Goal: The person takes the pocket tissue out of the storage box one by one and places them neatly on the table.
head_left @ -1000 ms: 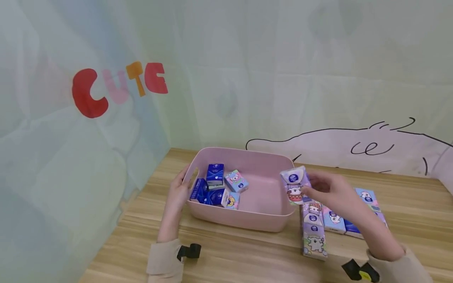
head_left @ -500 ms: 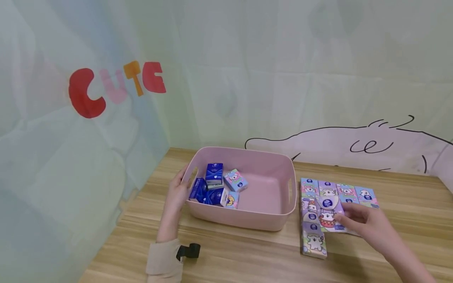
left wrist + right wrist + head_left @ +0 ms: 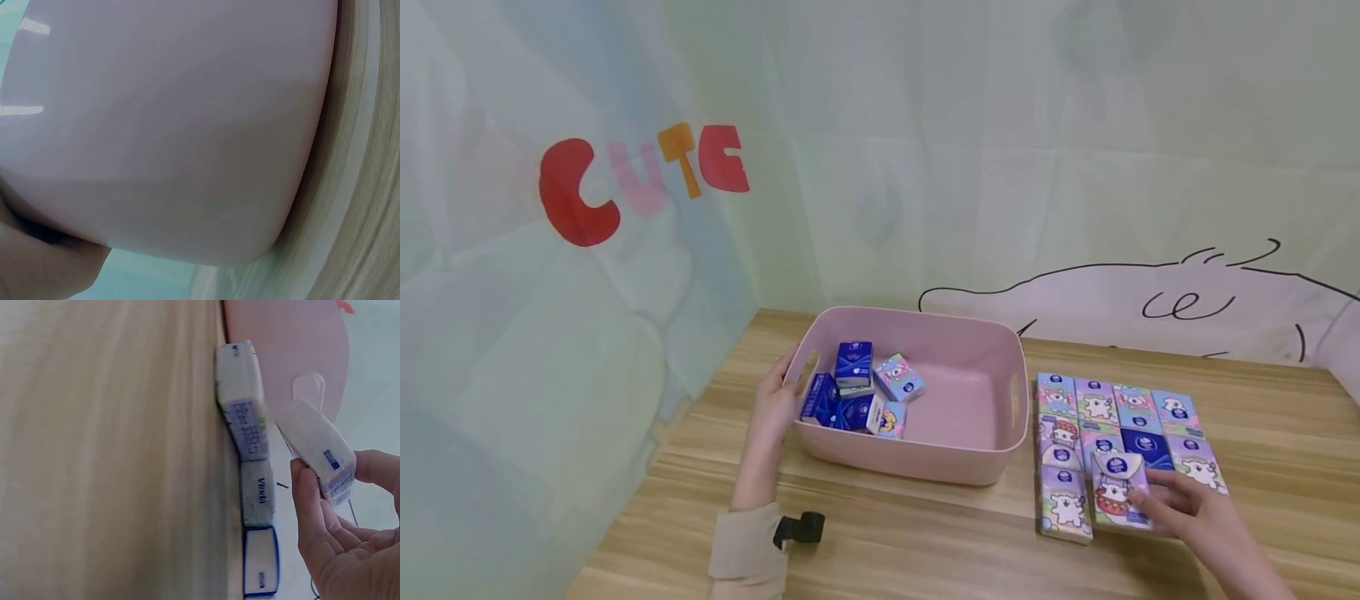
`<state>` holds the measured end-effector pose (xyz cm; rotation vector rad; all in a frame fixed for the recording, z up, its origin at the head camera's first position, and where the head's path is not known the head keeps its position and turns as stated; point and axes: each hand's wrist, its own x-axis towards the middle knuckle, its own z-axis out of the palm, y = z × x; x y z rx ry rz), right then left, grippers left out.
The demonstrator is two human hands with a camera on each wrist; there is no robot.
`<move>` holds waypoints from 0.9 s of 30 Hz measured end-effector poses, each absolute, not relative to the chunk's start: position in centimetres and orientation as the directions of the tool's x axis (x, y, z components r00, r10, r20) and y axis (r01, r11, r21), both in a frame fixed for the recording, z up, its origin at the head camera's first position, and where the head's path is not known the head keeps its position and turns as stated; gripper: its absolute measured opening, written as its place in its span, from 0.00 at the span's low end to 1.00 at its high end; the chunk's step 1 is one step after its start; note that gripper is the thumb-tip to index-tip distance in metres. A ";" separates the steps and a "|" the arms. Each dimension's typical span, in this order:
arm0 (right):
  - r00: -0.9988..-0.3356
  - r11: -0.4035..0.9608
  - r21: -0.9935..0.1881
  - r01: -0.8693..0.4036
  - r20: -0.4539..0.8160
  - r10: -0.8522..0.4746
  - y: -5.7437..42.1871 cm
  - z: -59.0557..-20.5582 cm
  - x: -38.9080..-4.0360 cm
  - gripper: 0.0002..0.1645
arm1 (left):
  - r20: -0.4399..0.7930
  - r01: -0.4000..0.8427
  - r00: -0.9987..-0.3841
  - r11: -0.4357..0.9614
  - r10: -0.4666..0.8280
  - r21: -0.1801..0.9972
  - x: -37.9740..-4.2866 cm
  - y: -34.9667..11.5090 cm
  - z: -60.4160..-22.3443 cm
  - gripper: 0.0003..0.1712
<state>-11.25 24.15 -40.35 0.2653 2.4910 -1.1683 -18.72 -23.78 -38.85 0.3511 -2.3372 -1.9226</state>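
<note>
Purple pack (image 3: 1120, 490), tilted, is pinched by the right hand (image 3: 1202, 512) above the table (image 3: 940, 533); lowered crooked, it could shove the neighbours (image 3: 1066, 507) beyond that grip askew. The left hand (image 3: 772, 410) grips the bin (image 3: 902, 455).

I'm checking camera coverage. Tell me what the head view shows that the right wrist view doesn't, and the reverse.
Only the head view: the left grip at the end of the pink basket, loose tissue packs inside it, and the beige left sleeve.

Only the right wrist view: the pale side of the held tissue pack, with a small blue mark, and legible "Vinda" print on the side of another pack.

Both: the right grip pinching that tissue pack, the basket's outside, and laid-out tissue packs on the wooden table.
</note>
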 end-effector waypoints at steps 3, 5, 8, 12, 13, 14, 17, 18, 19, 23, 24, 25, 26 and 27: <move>-0.917 0.616 -0.719 0.321 -0.400 0.012 24.2 -40.9 -11.0 0.44 | -0.080 -0.118 -0.972 0.162 -0.222 0.980 -18.8 -23.9 -38.9 0.30; -0.918 0.601 -0.732 0.323 -0.396 0.012 24.2 -41.2 -10.9 0.43 | -0.082 -0.118 -0.972 0.156 -0.221 0.981 -18.9 -24.0 -38.9 0.30; -0.920 0.588 -0.743 0.319 -0.392 0.003 24.2 -41.6 -10.9 0.42 | -0.075 -0.110 -0.973 0.155 -0.220 0.982 -18.9 -24.0 -38.9 0.29; -0.921 0.588 -0.747 0.311 -0.390 -0.009 24.3 -42.0 -10.8 0.41 | -0.074 -0.113 -0.973 0.170 -0.219 0.979 -18.8 -23.9 -38.8 0.29; -0.919 0.587 -0.746 0.313 -0.394 -0.011 24.4 -42.1 -10.8 0.41 | -0.075 -0.114 -0.973 0.175 -0.218 0.978 -18.8 -23.9 -38.8 0.29; -0.918 0.584 -0.748 0.315 -0.396 -0.012 24.4 -42.1 -10.7 0.41 | -0.078 -0.118 -0.973 0.177 -0.217 0.977 -18.8 -23.9 -38.8 0.29; -0.914 0.581 -0.746 0.325 -0.406 -0.010 24.4 -42.2 -10.7 0.41 | -0.082 -0.121 -0.973 0.176 -0.216 0.977 -18.8 -24.0 -38.9 0.29; -0.912 0.577 -0.747 0.331 -0.410 -0.007 24.3 -42.2 -10.7 0.41 | -0.083 -0.123 -0.972 0.176 -0.218 0.977 -18.9 -24.0 -38.9 0.29; -0.910 0.574 -0.746 0.337 -0.415 -0.005 24.3 -42.2 -10.6 0.40 | -0.086 -0.126 -0.972 0.176 -0.219 0.976 -18.9 -24.0 -38.9 0.29; -0.900 0.581 -0.733 0.353 -0.435 -0.001 24.1 -42.3 -10.7 0.41 | -0.087 -0.130 -0.970 0.183 -0.225 0.975 -18.8 -24.1 -38.8 0.30; -0.899 0.584 -0.731 0.353 -0.437 -0.004 24.1 -42.4 -10.7 0.41 | -0.092 -0.136 -0.970 0.186 -0.226 0.973 -18.8 -24.0 -38.7 0.30; -0.899 0.588 -0.728 0.351 -0.439 -0.007 24.0 -42.5 -10.7 0.41 | -0.094 -0.137 -0.970 0.185 -0.224 0.973 -18.7 -24.0 -38.7 0.30; -0.899 0.590 -0.728 0.349 -0.439 -0.009 24.1 -42.6 -10.7 0.41 | -0.095 -0.137 -0.970 0.181 -0.222 0.974 -18.7 -23.9 -38.7 0.30; -0.901 0.591 -0.731 0.342 -0.433 -0.014 24.1 -42.7 -10.7 0.41 | -0.096 -0.136 -0.971 0.176 -0.220 0.975 -18.7 -23.9 -38.7 0.30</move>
